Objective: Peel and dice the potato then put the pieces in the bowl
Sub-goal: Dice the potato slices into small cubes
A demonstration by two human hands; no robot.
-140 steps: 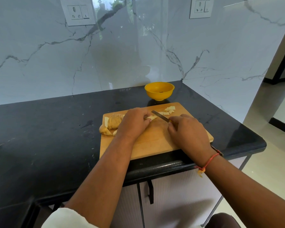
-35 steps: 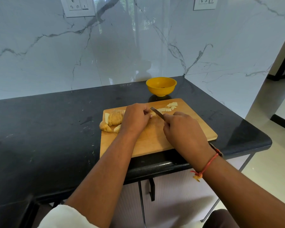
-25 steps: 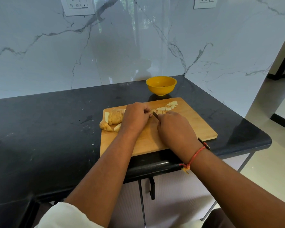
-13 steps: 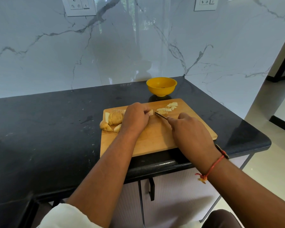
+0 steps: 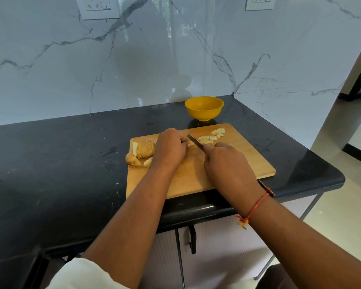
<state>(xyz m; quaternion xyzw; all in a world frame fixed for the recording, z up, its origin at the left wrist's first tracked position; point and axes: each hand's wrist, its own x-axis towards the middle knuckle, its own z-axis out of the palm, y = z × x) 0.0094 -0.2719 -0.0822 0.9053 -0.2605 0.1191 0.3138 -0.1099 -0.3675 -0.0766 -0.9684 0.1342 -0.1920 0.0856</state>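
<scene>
Black countertop (image 5: 61, 163) beneath a wooden cutting board (image 5: 248, 159) at its front edge, with right hand (image 5: 227, 163) and left hand (image 5: 169, 147) over the board's middle. Behind the board, just clear of it, a yellow bowl (image 5: 204, 108); at the board's left edge, a heap of potato peels and slices (image 5: 143, 152); toward its far right corner, a loose cluster of diced pieces (image 5: 213, 136). Clamped in the right fist, a knife (image 5: 194, 141), blade slanting toward the left fingertips, these curled down onto a pale potato piece (image 5: 191, 143), mostly hidden beneath them.
</scene>
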